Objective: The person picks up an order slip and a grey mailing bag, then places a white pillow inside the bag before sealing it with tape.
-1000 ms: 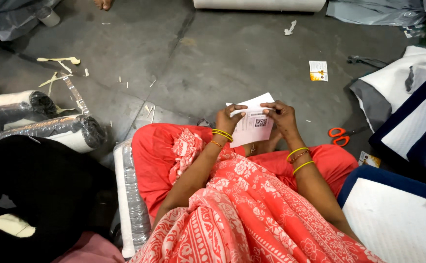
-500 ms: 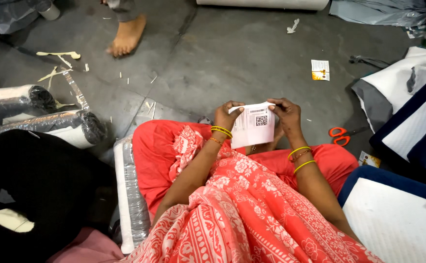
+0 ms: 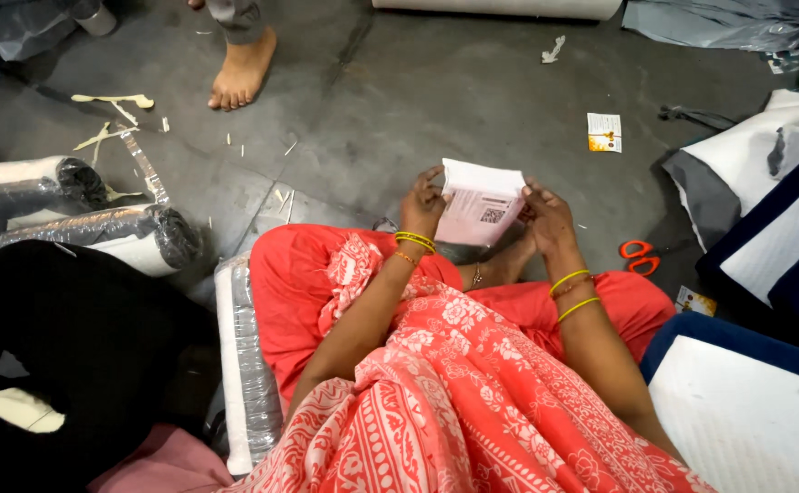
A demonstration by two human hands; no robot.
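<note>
Paper slip: a white printed slip [image 3: 482,205] with a square code mark, held up above the lap, over the grey floor [image 3: 399,100].
Left hand: left hand [image 3: 422,203] pinches the slip's left edge.
Right hand: right hand [image 3: 546,215] grips its right edge.
Doing it well: I judge steady, even pinches at both edges keep the paper flat.
Nearby: orange scissors [image 3: 637,256] lie on the floor to the right.

I see both forearms reach forward from lap, elbows bent, wrists near each other. Left hand [image 3: 422,203] raised, fingers curled, thumb and fingertips pinched together. Right hand [image 3: 547,215] at same height, back of hand up, fingers bent inward in pinch. Yellow bangles on both wrists. Hands apart, palms turned toward each other.
</note>
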